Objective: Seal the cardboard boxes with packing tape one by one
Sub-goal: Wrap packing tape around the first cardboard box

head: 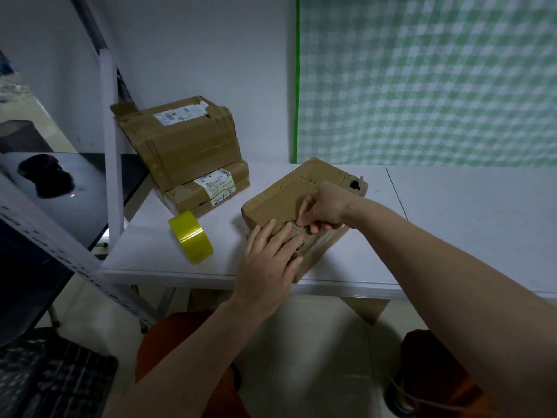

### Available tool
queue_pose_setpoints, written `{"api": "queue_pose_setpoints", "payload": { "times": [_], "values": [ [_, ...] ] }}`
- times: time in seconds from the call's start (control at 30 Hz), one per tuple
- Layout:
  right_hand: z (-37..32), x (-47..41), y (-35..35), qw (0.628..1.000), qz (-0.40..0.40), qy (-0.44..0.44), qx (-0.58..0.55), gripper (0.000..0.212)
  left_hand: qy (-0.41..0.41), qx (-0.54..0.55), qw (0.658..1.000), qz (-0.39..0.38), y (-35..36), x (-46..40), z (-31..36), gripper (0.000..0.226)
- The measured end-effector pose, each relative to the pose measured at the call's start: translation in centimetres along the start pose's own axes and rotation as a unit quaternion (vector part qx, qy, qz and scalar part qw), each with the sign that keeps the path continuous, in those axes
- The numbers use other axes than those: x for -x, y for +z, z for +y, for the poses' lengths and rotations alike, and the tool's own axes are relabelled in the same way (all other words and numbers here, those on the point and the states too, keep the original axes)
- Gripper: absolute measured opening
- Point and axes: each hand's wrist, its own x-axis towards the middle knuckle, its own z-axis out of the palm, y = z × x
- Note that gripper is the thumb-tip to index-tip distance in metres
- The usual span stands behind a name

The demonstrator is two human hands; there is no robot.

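Left hand (269,260) lies flat, fingers straight, pressing down on the near end of the box (297,203) so it doesn't slide around on the worktop (452,224). Right hand (321,208) comes in from the right with its fingers curled, pinching at something right on the box's near top edge. My guess is a tape end or a bit of torn flap getting smoothed down, but it's too small to tell for sure. The box sits at an angle near the front edge of the worktop, lid closed, so no idea what's inside. There's a ragged hole in its far right corner, which probably wants tape too.

Tape roll (190,236), yellow, stands on its edge just left of the box, within easy reach but not held by anyone right now.

Further back on the left there's a stack (193,152) of more boxes, the big one leaning on top of flatter ones, all closed with old labels. Looks like they're waiting their turn, or maybe they're done, can't say.
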Motion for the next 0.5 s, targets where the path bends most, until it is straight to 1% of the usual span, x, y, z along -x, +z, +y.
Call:
{"api": "queue_pose_setpoints", "payload": {
  "times": [0.13, 0.27, 0.4, 0.5],
  "values": [
    [-0.04, 0.11, 0.01, 1.000, -0.004, -0.001, 0.012, 0.012, 0.001, 0.007, 1.000, 0.019, -0.24, -0.30, 0.17, 0.037],
    [0.25, 0.42, -0.08, 1.000, 0.005, -0.002, 0.011, 0.011, 0.012, 0.026, 0.999, 0.038, -0.15, -0.60, 0.19, 0.027],
    [0.19, 0.72, -0.30, 1.000, 0.004, 0.010, 0.013, 0.022, 0.039, 0.021, 0.998, 0.047, -0.16, -0.64, 0.30, 0.034],
    [-0.24, 0.70, -0.28, 0.999, 0.001, 0.034, 0.030, 0.028, 0.054, 0.029, 0.996, 0.059, -0.14, -0.72, 0.42, 0.033]
  ]
}}
